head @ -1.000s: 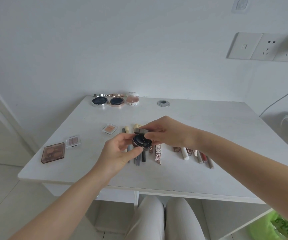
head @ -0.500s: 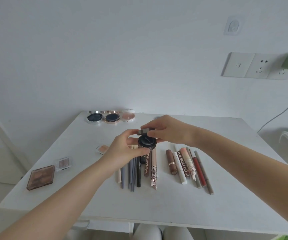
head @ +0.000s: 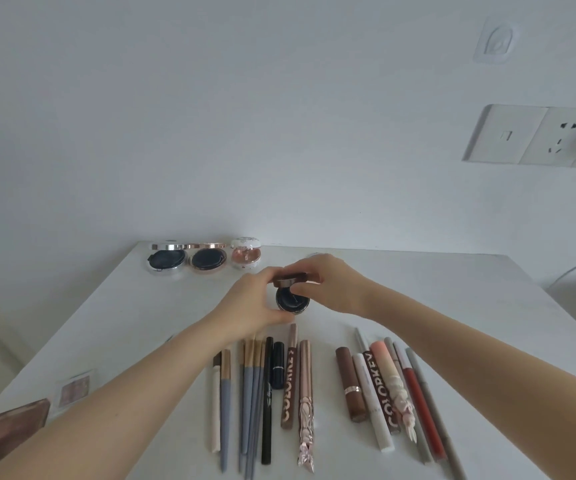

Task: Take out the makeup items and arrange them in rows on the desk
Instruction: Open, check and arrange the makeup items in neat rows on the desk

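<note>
Black compact clasped in left hand; right hand pinches its lid.

Four round compacts are showing, two palettes, and roughly seventeen sticks and brushes are lying in rows.

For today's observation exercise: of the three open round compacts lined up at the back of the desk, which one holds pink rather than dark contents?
The rightmost compact, with the white lid; the other two hold dark contents.
</note>
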